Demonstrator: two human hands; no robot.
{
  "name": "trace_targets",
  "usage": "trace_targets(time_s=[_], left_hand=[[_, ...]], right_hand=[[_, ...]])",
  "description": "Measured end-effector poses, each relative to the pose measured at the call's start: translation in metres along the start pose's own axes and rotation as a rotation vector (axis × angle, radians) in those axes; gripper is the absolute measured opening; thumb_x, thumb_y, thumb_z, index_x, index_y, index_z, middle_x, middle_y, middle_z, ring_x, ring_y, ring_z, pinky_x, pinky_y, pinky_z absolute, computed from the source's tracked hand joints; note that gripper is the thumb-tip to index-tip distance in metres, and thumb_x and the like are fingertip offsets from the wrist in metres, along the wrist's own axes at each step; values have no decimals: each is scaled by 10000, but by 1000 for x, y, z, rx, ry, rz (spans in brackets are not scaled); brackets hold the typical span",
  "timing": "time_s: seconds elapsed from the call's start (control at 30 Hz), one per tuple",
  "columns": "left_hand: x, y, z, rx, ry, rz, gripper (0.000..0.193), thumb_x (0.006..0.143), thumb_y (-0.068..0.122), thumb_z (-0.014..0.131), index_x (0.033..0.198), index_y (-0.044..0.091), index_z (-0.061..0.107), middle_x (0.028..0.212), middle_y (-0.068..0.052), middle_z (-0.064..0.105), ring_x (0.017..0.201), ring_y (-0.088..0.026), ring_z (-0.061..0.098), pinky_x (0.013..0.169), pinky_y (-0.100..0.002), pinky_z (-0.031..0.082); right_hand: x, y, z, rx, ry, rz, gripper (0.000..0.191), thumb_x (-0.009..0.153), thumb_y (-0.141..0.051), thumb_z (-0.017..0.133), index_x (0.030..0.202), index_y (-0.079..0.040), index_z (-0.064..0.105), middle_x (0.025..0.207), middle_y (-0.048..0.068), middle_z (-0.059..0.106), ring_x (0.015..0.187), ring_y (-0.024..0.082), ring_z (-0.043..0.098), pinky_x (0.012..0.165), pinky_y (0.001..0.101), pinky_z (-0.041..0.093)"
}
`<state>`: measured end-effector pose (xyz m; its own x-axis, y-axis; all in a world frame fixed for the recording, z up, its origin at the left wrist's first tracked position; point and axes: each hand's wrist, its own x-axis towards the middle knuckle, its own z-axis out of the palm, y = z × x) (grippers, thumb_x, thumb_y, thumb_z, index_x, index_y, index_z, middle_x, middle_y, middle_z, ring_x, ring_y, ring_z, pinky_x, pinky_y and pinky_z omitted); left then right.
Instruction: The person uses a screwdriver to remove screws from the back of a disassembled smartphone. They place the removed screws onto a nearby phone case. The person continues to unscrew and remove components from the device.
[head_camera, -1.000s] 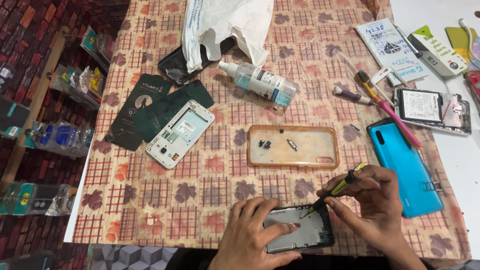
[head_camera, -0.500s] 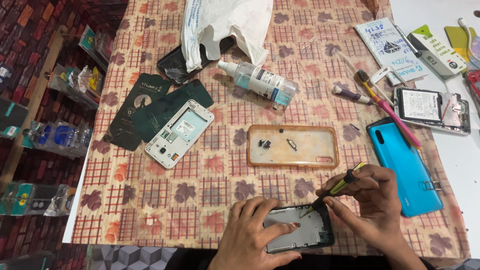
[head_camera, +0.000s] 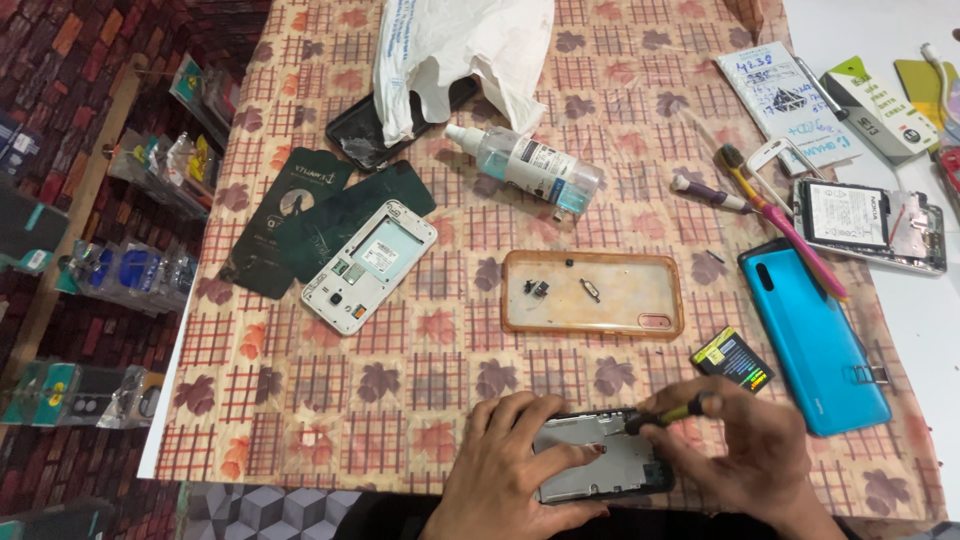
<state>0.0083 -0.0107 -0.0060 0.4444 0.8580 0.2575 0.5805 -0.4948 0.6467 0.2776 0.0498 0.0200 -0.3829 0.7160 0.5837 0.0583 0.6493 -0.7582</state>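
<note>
An opened black phone (head_camera: 600, 465) lies at the near table edge, its grey inside facing up. My left hand (head_camera: 510, 470) presses on its left side and holds it down. My right hand (head_camera: 745, 450) grips a small black and yellow screwdriver (head_camera: 665, 415) whose tip points at the phone's upper middle. A small black and yellow battery (head_camera: 732, 358) lies just beyond my right hand.
A clear orange-rimmed phone case (head_camera: 592, 292) holds small screws and parts. A white phone frame (head_camera: 368, 265), dark green card sleeves (head_camera: 315, 215), a spray bottle (head_camera: 525, 165), a white plastic bag (head_camera: 455, 50), a turquoise phone (head_camera: 812, 335) and a pink toothbrush (head_camera: 785, 225) lie around.
My right hand has shifted slightly, uncovering the small battery beside it. The screwdriver now lies lower and flatter over the phone. My left hand stays on the phone.
</note>
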Motion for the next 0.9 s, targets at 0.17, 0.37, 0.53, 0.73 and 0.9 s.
trace_targets(time_s=[0.17,0.37,0.53,0.73,0.9], left_hand=[[1,0,0,15,7,7,515,848,613,800,1145,192,799,1415,-160,553,1370,-356,447,1092,-559,311],[2,-1,1,12,4,9,526,869,633,779,1144,184,798,1420,-165,552,1364,-357,459,1096,-558,320],[4,0,1,27,-8,-1,549,843,632,786,1141,170,797,1403,-142,563,1359,-353,467,1106,-563,319],[5,0,-1,23,26,14,530,848,611,799,1157,180,798,1419,-154,552,1366,-355,458,1108,-553,321],[6,1,1,29,26,14,546,834,620,804,1149,175,793,1398,-142,560,1357,-351,457,1101,-555,318]], right_hand=[[-8,-8,10,-95,-17,57,706,810,74,800,1346,-158,402,1091,156,729,1022,258,798,820,366,710],[-13,-19,13,34,-107,134,606,888,131,677,1347,-167,416,1223,246,718,1161,367,760,902,424,674],[-4,-14,25,-163,-31,87,738,844,25,844,1383,-200,393,1163,127,738,1059,244,748,851,339,675],[-1,-17,22,-166,-107,46,719,808,130,721,1367,-158,375,1249,296,659,1144,377,725,878,412,651],[-19,-6,37,-351,165,98,785,756,7,906,1354,-170,430,1114,129,735,949,197,790,795,323,651]])
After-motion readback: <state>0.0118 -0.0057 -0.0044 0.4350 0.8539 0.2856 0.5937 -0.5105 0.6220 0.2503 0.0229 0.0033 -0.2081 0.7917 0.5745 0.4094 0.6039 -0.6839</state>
